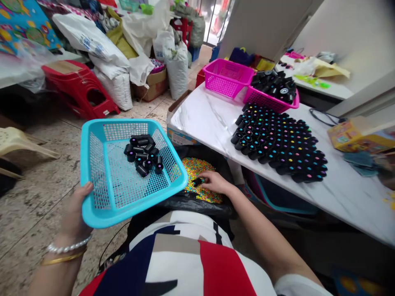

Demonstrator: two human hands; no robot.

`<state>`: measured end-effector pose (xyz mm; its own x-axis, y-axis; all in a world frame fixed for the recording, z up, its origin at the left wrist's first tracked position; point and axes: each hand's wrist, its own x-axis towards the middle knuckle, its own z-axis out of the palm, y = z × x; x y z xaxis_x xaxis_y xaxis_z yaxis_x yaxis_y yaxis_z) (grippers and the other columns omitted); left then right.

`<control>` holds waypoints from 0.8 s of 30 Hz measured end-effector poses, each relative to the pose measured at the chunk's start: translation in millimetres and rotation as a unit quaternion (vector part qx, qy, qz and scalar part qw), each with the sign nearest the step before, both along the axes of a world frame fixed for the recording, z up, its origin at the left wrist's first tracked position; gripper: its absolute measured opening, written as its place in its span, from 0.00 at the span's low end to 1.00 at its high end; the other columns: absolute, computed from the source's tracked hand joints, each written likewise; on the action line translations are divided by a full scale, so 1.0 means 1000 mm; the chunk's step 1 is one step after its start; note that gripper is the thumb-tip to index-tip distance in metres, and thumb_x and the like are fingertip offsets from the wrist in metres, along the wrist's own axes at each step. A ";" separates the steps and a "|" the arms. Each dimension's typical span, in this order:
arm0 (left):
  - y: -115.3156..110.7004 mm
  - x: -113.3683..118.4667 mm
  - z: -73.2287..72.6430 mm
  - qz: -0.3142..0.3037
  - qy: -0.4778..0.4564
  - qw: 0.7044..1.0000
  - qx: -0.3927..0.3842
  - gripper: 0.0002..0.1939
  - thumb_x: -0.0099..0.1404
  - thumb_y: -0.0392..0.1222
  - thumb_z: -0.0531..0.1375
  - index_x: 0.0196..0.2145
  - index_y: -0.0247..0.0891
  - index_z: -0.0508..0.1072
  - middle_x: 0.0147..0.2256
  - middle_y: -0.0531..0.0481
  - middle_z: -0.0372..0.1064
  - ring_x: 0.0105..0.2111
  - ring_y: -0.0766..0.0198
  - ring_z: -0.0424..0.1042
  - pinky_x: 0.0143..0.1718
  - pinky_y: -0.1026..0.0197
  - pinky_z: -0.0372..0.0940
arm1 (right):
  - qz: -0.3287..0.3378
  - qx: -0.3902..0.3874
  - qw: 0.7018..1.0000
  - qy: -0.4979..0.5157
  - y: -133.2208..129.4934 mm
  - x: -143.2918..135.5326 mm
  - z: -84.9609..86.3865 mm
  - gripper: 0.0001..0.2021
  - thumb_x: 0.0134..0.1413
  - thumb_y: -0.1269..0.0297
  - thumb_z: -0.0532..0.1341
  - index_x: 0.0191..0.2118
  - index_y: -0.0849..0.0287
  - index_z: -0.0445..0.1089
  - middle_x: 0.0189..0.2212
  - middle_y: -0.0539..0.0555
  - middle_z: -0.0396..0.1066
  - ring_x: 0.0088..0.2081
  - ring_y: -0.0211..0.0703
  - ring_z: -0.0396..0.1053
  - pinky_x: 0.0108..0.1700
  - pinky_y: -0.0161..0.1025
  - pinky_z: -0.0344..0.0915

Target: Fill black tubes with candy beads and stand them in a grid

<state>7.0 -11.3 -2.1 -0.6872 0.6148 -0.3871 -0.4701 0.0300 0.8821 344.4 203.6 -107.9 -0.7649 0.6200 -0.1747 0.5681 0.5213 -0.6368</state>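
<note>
My left hand (75, 209) grips the near left corner of a light blue plastic basket (132, 218), its thumb over the rim. Several small black cylinders (143, 152) lie loose inside, some with coloured dots at their ends. Over a heap of tiny multicoloured beads (197, 166), my right hand (214, 181) has its fingers closed around one black cylinder (197, 181). The beads sit in a container lined with black plastic (212, 154), partly hidden under the basket.
On the white marbled table (206, 119) to the right, many black cylinders (277, 142) stand in packed rows. Behind them are a pink basket (228, 78) and another pink basket (268, 102) piled with black parts. Red stools (74, 88) and white sacks (115, 86) occupy the floor at left.
</note>
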 end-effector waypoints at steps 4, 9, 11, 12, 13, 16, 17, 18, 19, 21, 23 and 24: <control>0.003 0.002 -0.001 -0.013 -0.013 1.000 0.005 0.14 0.59 0.39 0.62 0.44 0.34 0.76 0.35 0.47 0.77 0.43 0.49 0.74 0.47 0.49 0.69 | 0.028 0.073 0.997 -0.013 -0.006 -0.004 -0.006 0.24 0.47 0.76 0.62 0.53 0.59 0.70 0.49 0.59 0.70 0.44 0.45 0.70 0.49 0.41 0.65; 0.001 0.000 -0.005 -0.012 -0.013 1.000 -0.009 0.17 0.59 0.41 0.62 0.46 0.35 0.76 0.38 0.47 0.77 0.44 0.48 0.73 0.48 0.49 0.69 | 0.038 0.010 0.998 0.051 -0.015 -0.016 -0.003 0.17 0.50 0.74 0.63 0.47 0.58 0.73 0.43 0.56 0.73 0.44 0.45 0.70 0.48 0.42 0.65; 0.000 0.000 -0.005 -0.014 -0.017 1.000 -0.016 0.18 0.58 0.42 0.63 0.46 0.36 0.75 0.39 0.47 0.77 0.45 0.46 0.73 0.47 0.48 0.70 | 0.003 -0.075 0.989 0.131 -0.016 -0.013 0.001 0.17 0.50 0.68 0.65 0.48 0.58 0.72 0.43 0.55 0.72 0.41 0.43 0.71 0.45 0.40 0.67; -0.001 0.000 -0.006 -0.014 -0.018 1.000 -0.019 0.19 0.58 0.44 0.64 0.47 0.37 0.75 0.40 0.48 0.77 0.45 0.46 0.73 0.46 0.48 0.70 | -0.015 -0.112 0.979 0.170 -0.017 -0.011 0.004 0.18 0.50 0.65 0.66 0.49 0.57 0.72 0.44 0.54 0.72 0.41 0.42 0.71 0.44 0.39 0.67; -0.001 0.000 -0.006 -0.017 -0.019 0.999 -0.024 0.19 0.58 0.46 0.64 0.47 0.39 0.75 0.42 0.50 0.76 0.46 0.45 0.72 0.46 0.48 0.71 | -0.029 -0.137 0.969 0.202 -0.018 -0.008 0.006 0.19 0.50 0.63 0.67 0.49 0.57 0.72 0.45 0.54 0.72 0.42 0.43 0.71 0.44 0.39 0.67; -0.001 0.000 -0.007 -0.028 -0.017 0.999 -0.037 0.20 0.58 0.52 0.65 0.47 0.46 0.76 0.44 0.55 0.76 0.48 0.44 0.71 0.44 0.48 0.72 | -0.045 -0.137 0.963 0.229 -0.020 0.001 0.010 0.19 0.50 0.63 0.67 0.49 0.57 0.72 0.45 0.55 0.71 0.45 0.44 0.70 0.47 0.40 0.66; 0.000 0.000 -0.007 -0.028 -0.014 0.999 -0.033 0.20 0.57 0.52 0.65 0.46 0.45 0.76 0.44 0.54 0.76 0.48 0.44 0.71 0.44 0.47 0.72 | -0.047 -0.119 0.968 0.217 -0.019 0.002 0.011 0.19 0.51 0.64 0.66 0.50 0.57 0.72 0.45 0.55 0.71 0.45 0.44 0.70 0.47 0.40 0.66; 0.001 -0.001 -0.009 -0.024 -0.010 0.999 -0.025 0.20 0.55 0.51 0.66 0.46 0.44 0.76 0.43 0.53 0.76 0.47 0.44 0.71 0.44 0.47 0.72 | -0.045 -0.091 0.976 0.195 -0.019 0.003 0.011 0.19 0.52 0.66 0.64 0.51 0.58 0.71 0.45 0.55 0.72 0.44 0.43 0.70 0.47 0.40 0.66; 0.002 -0.001 -0.010 -0.019 -0.006 1.000 -0.014 0.21 0.54 0.49 0.67 0.45 0.41 0.77 0.42 0.51 0.76 0.47 0.44 0.72 0.45 0.46 0.71 | -0.036 -0.051 0.984 0.164 -0.018 0.004 0.011 0.19 0.52 0.69 0.63 0.52 0.58 0.70 0.45 0.55 0.72 0.44 0.43 0.70 0.47 0.40 0.66; 0.003 -0.002 -0.013 -0.006 -0.002 1.000 0.001 0.23 0.51 0.47 0.68 0.44 0.37 0.77 0.39 0.48 0.77 0.45 0.44 0.73 0.46 0.46 0.70 | -0.002 0.058 0.996 0.070 -0.018 0.001 0.010 0.19 0.52 0.73 0.60 0.51 0.59 0.69 0.46 0.57 0.71 0.46 0.44 0.69 0.48 0.41 0.66; 0.005 -0.003 -0.014 0.002 -0.002 1.000 0.002 0.23 0.51 0.45 0.68 0.44 0.35 0.76 0.37 0.47 0.77 0.44 0.46 0.73 0.47 0.46 0.69 | 0.046 0.163 0.984 -0.047 -0.018 -0.004 0.008 0.16 0.53 0.75 0.58 0.49 0.59 0.70 0.45 0.60 0.71 0.47 0.47 0.67 0.49 0.42 0.65; 0.005 -0.002 -0.015 0.002 -0.003 1.000 -0.001 0.22 0.52 0.44 0.67 0.45 0.35 0.76 0.37 0.47 0.77 0.43 0.46 0.73 0.48 0.46 0.69 | 0.066 0.197 0.973 -0.097 -0.020 -0.007 0.008 0.15 0.55 0.75 0.57 0.47 0.60 0.71 0.44 0.61 0.71 0.46 0.48 0.67 0.48 0.43 0.65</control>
<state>4.7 -6.2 -16.7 -0.6875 0.6105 -0.3932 -0.4763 0.0297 0.8788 337.2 184.0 -99.9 -0.8184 0.5672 -0.0921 0.5696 0.7795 -0.2609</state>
